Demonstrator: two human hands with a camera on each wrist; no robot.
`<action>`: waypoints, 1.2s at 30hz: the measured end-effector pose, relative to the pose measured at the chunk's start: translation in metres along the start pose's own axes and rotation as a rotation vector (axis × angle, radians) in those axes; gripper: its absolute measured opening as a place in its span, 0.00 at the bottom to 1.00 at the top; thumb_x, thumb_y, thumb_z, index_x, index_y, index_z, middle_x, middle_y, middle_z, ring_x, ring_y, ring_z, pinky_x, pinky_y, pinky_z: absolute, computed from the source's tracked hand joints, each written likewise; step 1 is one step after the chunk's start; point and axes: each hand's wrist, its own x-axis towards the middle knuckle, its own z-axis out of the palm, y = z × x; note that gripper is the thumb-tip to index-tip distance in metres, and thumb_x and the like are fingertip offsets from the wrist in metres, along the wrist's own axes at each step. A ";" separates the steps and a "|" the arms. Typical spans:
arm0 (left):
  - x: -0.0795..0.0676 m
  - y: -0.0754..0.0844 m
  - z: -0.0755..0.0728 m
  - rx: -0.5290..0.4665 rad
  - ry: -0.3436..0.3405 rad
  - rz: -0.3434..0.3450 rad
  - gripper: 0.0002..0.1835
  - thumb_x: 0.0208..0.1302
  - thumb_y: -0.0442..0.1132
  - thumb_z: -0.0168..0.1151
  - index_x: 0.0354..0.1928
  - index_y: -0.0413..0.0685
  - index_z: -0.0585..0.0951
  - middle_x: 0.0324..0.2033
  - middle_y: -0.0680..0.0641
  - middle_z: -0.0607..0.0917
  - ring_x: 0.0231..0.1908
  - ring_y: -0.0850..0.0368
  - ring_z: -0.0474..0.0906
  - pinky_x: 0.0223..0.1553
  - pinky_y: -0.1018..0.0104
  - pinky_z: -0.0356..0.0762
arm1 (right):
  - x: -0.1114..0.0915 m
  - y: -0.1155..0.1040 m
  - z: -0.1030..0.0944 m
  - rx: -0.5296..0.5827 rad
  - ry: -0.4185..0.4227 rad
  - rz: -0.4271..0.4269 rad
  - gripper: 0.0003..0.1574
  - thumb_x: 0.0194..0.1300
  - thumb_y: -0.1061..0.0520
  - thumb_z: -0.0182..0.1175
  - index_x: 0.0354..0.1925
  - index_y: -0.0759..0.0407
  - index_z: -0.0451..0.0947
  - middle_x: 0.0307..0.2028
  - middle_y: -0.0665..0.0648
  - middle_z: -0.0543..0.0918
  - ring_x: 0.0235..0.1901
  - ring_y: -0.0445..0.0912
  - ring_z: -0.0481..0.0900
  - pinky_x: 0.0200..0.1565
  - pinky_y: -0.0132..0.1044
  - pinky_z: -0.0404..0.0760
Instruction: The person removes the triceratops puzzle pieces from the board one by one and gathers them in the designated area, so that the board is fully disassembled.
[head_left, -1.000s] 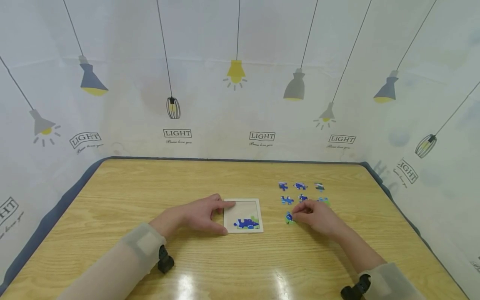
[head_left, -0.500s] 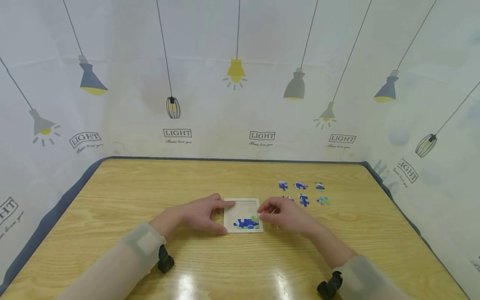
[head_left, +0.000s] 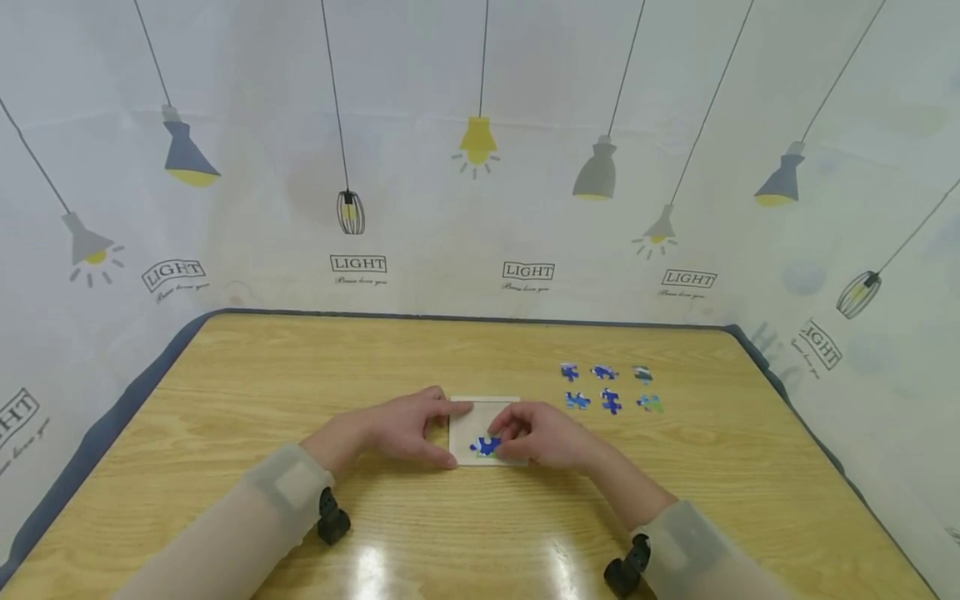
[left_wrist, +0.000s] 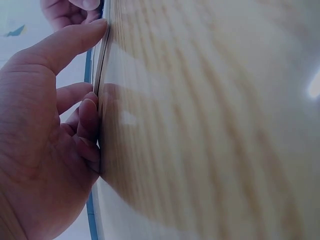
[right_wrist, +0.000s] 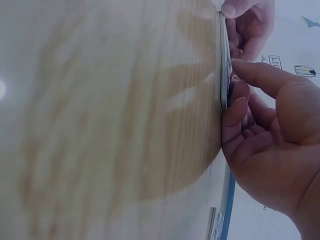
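A shallow square puzzle tray (head_left: 504, 398) lies on the table in the head view. My left hand (head_left: 408, 427) rests at its left side, index finger over the upper left corner and thumb against the lower left corner. Several blue and green jigsaw pieces (head_left: 483, 447) lie joined along the tray's lower part, partly covered. Over the tray's right half, my right hand (head_left: 543, 435) pinches a jigsaw piece between thumb and fingers, mostly hidden by them. In the right wrist view, its thumb (right_wrist: 265, 77) and curled fingers meet at the tray's edge.
Several loose jigsaw pieces (head_left: 611, 401) lie in two rows to the right, beyond my right hand. The wooden table (head_left: 315, 358) ends at a dark blue border, with a lamp-patterned sheet (head_left: 420, 167) behind it.
My right hand has picked up the nearest loose jigsaw piece and moved left with it onto the tray. The left hand has stayed at the tray's side.
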 end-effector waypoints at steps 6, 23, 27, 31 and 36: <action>0.000 0.001 -0.001 0.008 0.002 -0.006 0.49 0.64 0.58 0.78 0.84 0.55 0.69 0.51 0.51 0.73 0.43 0.57 0.70 0.47 0.62 0.69 | -0.001 0.000 -0.002 -0.032 -0.005 0.004 0.16 0.69 0.53 0.76 0.53 0.53 0.86 0.41 0.53 0.84 0.39 0.46 0.78 0.38 0.33 0.77; 0.000 0.003 -0.002 -0.011 -0.006 -0.013 0.49 0.64 0.57 0.79 0.84 0.54 0.70 0.51 0.50 0.73 0.43 0.57 0.69 0.47 0.62 0.69 | 0.000 0.000 0.001 -0.007 -0.004 -0.001 0.14 0.70 0.56 0.76 0.51 0.57 0.84 0.39 0.53 0.81 0.38 0.46 0.76 0.39 0.35 0.76; 0.000 0.004 -0.002 -0.009 -0.005 -0.016 0.48 0.64 0.57 0.79 0.84 0.54 0.70 0.51 0.50 0.74 0.43 0.57 0.70 0.47 0.62 0.69 | 0.000 0.000 0.002 0.033 -0.009 0.005 0.15 0.70 0.58 0.75 0.50 0.57 0.82 0.40 0.54 0.80 0.39 0.46 0.76 0.39 0.34 0.76; 0.000 0.004 -0.002 -0.014 -0.004 -0.019 0.48 0.64 0.56 0.79 0.84 0.55 0.70 0.50 0.51 0.73 0.43 0.57 0.69 0.47 0.62 0.69 | -0.001 0.001 0.001 0.063 -0.012 0.001 0.15 0.71 0.57 0.75 0.50 0.57 0.80 0.39 0.54 0.80 0.38 0.46 0.75 0.37 0.34 0.75; 0.000 0.004 -0.001 -0.019 -0.004 -0.023 0.49 0.64 0.56 0.79 0.84 0.56 0.70 0.50 0.50 0.73 0.43 0.57 0.69 0.46 0.62 0.69 | -0.002 0.001 0.000 0.063 -0.009 -0.004 0.14 0.73 0.54 0.74 0.48 0.56 0.81 0.40 0.53 0.81 0.38 0.46 0.76 0.36 0.33 0.75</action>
